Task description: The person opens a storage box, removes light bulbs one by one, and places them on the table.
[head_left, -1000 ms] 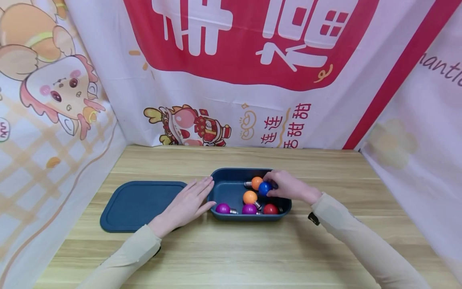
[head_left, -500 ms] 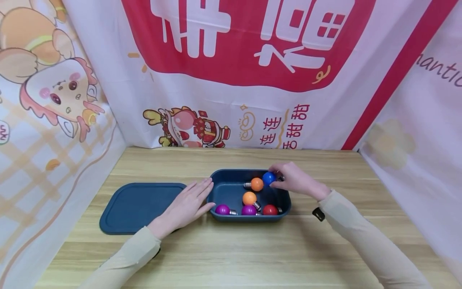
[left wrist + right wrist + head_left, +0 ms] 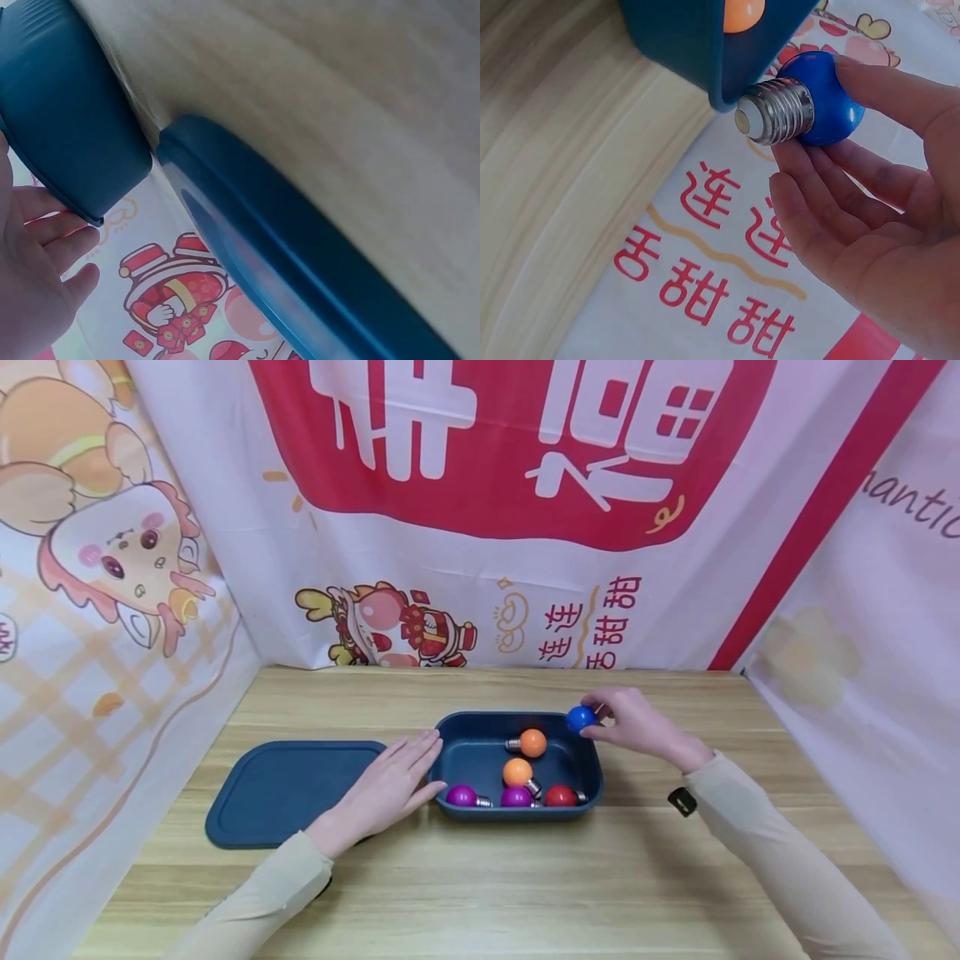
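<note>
A blue light bulb (image 3: 829, 97) with a silver screw base is pinched between the thumb and fingers of my right hand (image 3: 633, 720). In the head view it overlaps the back right corner of a dark blue box (image 3: 480, 812). My left hand (image 3: 386, 785) lies with straight fingers against the box's left end; the left wrist view shows its fingertips at the rim. Inside the box are two orange bulbs (image 3: 533, 743), two purple bulbs (image 3: 462, 796) and a red bulb (image 3: 561, 796). The orange ones lie towards the middle and back, the others along the front wall.
A flat dark blue lid (image 3: 292, 793) lies on the wooden table (image 3: 480, 893) left of the box, partly under the left forearm in the head view. Printed cloth (image 3: 480, 527) hangs behind the table and along both sides.
My right hand has moved the blue bulb up and to the right, from beside the rear orange bulb to the box's back right corner. The left hand stays at the box's end.
</note>
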Demonstrator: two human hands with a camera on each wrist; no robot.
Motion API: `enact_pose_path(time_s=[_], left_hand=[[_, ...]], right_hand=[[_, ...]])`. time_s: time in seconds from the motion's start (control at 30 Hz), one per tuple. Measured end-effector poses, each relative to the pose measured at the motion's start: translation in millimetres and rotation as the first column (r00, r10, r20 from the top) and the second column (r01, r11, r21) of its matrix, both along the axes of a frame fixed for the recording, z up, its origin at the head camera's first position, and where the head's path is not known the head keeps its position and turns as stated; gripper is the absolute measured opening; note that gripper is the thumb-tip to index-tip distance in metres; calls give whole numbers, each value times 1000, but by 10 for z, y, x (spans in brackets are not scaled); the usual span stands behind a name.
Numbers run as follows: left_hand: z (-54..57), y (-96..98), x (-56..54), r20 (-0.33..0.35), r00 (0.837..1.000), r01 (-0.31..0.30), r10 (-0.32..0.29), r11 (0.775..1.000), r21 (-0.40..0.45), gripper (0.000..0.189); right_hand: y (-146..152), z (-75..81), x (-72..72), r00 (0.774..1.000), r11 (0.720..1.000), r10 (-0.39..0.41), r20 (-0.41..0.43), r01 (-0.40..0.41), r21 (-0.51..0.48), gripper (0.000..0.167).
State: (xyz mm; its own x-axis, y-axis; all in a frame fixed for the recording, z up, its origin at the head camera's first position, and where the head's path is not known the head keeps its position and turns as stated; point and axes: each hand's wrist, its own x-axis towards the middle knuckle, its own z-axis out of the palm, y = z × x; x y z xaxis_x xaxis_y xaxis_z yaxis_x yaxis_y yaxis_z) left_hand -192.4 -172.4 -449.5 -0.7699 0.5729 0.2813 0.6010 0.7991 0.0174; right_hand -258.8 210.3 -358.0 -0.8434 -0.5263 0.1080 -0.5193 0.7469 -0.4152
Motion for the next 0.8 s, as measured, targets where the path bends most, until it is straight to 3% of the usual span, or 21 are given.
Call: enact_pose_path(time_s=[0.43,0.8], left_hand=[[22,-1,18,44,999,-21,20,1000,12,68],[0,0,16,30,999,-14,13,1000,13,68]], right_hand=[[290,-59,-53,995,995,-96,10,96,-5,37],[510,-187,-63,989,990,-138,48,138,14,34]])
